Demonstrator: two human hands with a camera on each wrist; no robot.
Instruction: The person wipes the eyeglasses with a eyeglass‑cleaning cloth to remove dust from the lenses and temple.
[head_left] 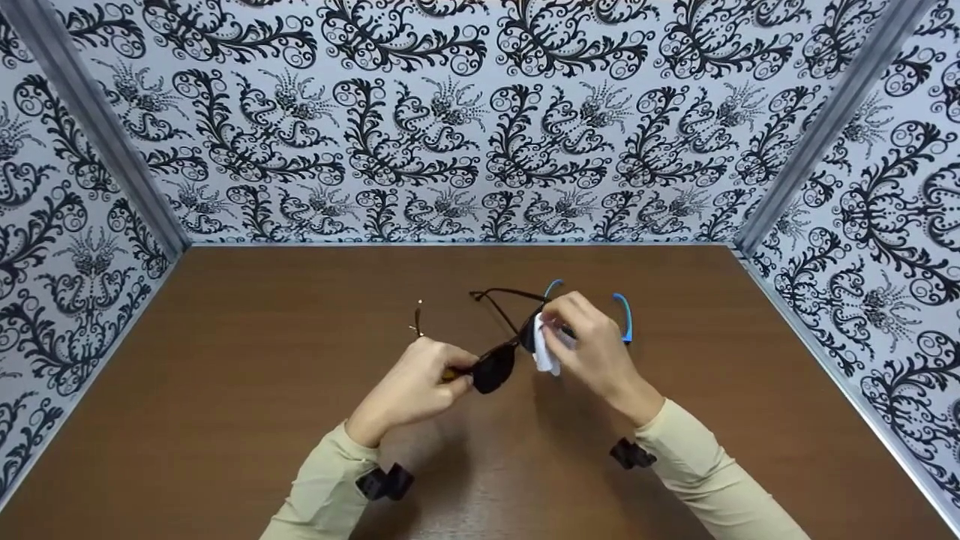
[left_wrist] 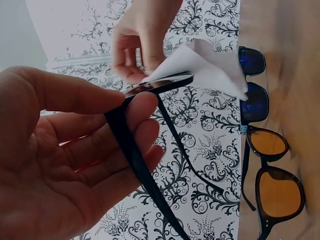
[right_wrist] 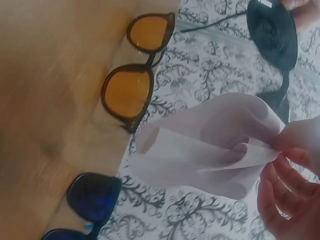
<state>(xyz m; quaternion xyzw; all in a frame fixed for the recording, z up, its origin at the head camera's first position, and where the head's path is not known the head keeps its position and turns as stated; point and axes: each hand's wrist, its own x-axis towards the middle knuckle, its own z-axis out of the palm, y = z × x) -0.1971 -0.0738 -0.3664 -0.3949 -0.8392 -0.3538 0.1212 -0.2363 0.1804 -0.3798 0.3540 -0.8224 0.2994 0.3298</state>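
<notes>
Black sunglasses [head_left: 493, 369] are held above the table, their temples unfolded and pointing away from the person. The left hand [head_left: 420, 382] pinches them at one end of the frame between thumb and fingers; its other fingers are bent behind, as the left wrist view shows. The right hand [head_left: 594, 352] pinches a white cloth [head_left: 545, 352] against the other lens. In the right wrist view the cloth [right_wrist: 210, 145] hangs in loose folds from the fingertips, partly covering that lens. The far lens surface is hidden by cloth and hand.
Glasses with orange lenses [left_wrist: 280, 195] lie on the brown table [head_left: 300, 300], mostly behind the left hand in the head view. Beside them are glasses with dark blue lenses [left_wrist: 255, 102] and blue temples [head_left: 624, 315]. Patterned panels [head_left: 450, 135] stand around the table.
</notes>
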